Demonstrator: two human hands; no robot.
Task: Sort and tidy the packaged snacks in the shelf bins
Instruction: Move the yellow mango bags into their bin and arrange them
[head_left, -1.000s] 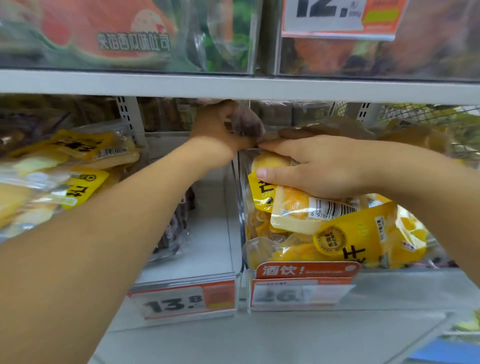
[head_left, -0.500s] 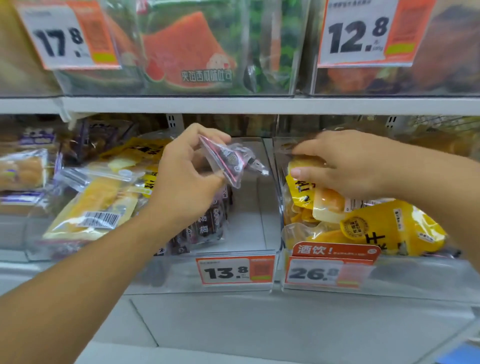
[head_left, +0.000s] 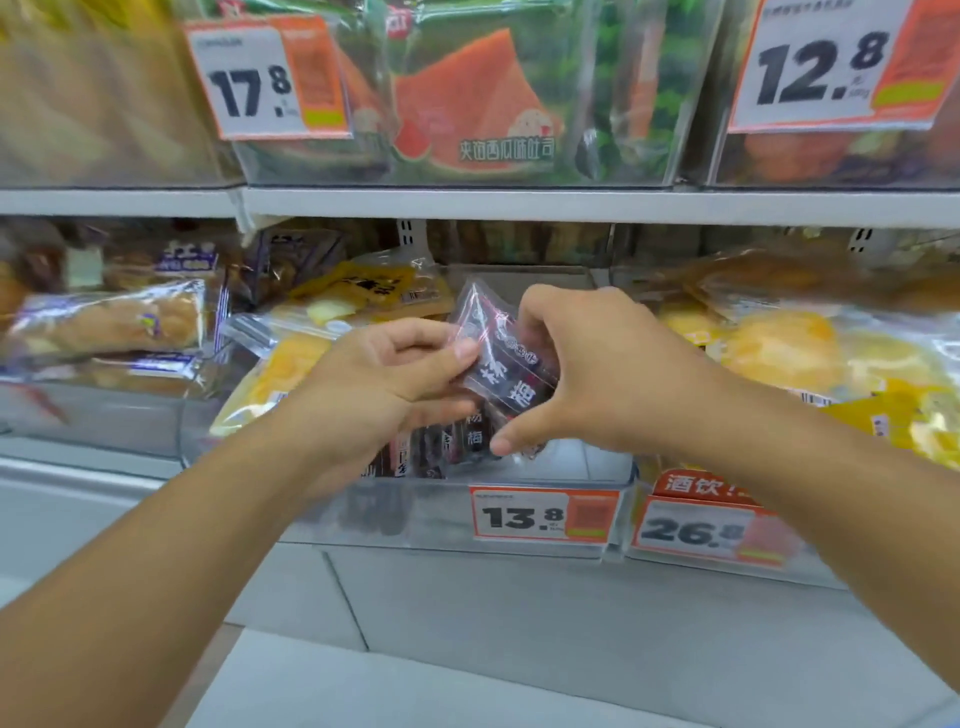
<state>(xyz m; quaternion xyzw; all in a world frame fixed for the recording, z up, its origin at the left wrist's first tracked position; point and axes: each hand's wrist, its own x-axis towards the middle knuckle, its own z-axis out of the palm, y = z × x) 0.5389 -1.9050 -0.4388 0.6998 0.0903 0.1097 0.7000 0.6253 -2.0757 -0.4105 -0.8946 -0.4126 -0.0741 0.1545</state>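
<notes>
A small clear packet of dark plum snack (head_left: 501, 358) with white characters is held between both hands above the middle clear bin (head_left: 441, 514), the one tagged 13.8. My left hand (head_left: 384, 384) pinches its left edge with thumb and fingers. My right hand (head_left: 587, 374) curls over its right side, thumb under it. More dark plum packets (head_left: 447, 447) lie in the bin below. Yellow dried-fruit packets (head_left: 810, 358) fill the right bin tagged 26.8. Other yellow packets (head_left: 291, 358) lie at the left of the middle bin.
Bread-like packets (head_left: 114, 322) sit in the left bin. Above the white shelf edge (head_left: 519, 205) stand bins with watermelon-print packets (head_left: 467, 104) and price tags 17.8 and 12.8. A grey ledge (head_left: 571, 623) runs below the bins.
My left hand drew the plum packet out from the back of the shelf and lowered it over the middle bin. My right hand left the yellow packets and took hold of the plum packet.
</notes>
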